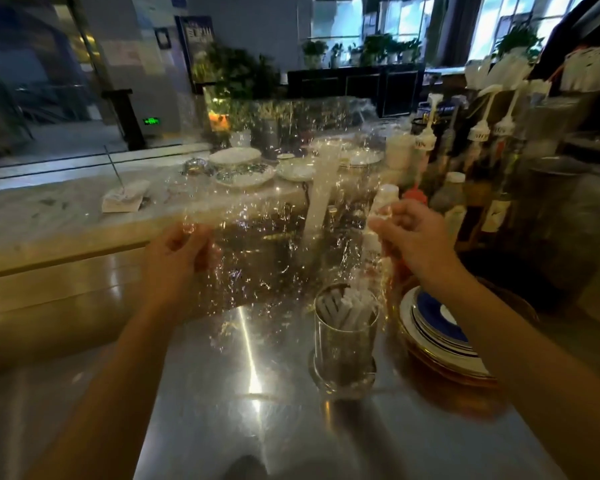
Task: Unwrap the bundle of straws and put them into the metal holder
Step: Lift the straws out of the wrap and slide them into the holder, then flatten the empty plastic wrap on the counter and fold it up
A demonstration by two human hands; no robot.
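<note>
A clear, crinkled plastic wrapper point(274, 209) is stretched out in the air between my two hands. My left hand point(177, 258) pinches its left edge and my right hand point(409, 237) pinches its right edge. One white paper-wrapped straw point(321, 192) shows inside or behind the sheet, standing nearly upright. Below the wrapper, the metal holder point(345, 344) stands on the steel counter point(222, 393). Several white wrapped straws point(347, 306) lean inside it.
A stack of blue-and-white plates point(440, 337) sits right of the holder. Syrup pump bottles point(478, 140) and sauce bottles crowd the right. On the marble ledge point(49, 209) behind are dishes point(243, 168) and a white napkin block point(123, 199).
</note>
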